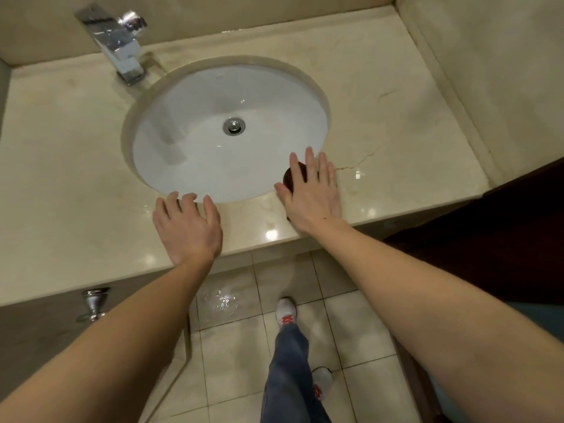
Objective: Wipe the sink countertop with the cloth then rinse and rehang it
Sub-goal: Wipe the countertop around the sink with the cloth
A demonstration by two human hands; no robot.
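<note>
A dark maroon cloth is pressed flat onto the beige marble countertop at the near right rim of the white oval sink. It is covered almost wholly by the right hand, whose fingers are held straight and slightly spread, pointing away from the body; nothing is gripped or pinched. Only a rounded edge of the cloth is seen between thumb and forefinger, with a sliver by the heel of the palm, so its long axis appears to run along the hand, from the counter's front edge towards the back wall; its full outline cannot be told. The left hand is laid palm down on the countertop at the sink's near rim, its fingers relaxed and lightly bent over the edge, holding nothing. A chrome faucet is mounted at the far left of the sink, its spout directed over the bowl, and a chrome drain is set at the centre. A thin crack is seen in the marble just right of the right hand.
</note>
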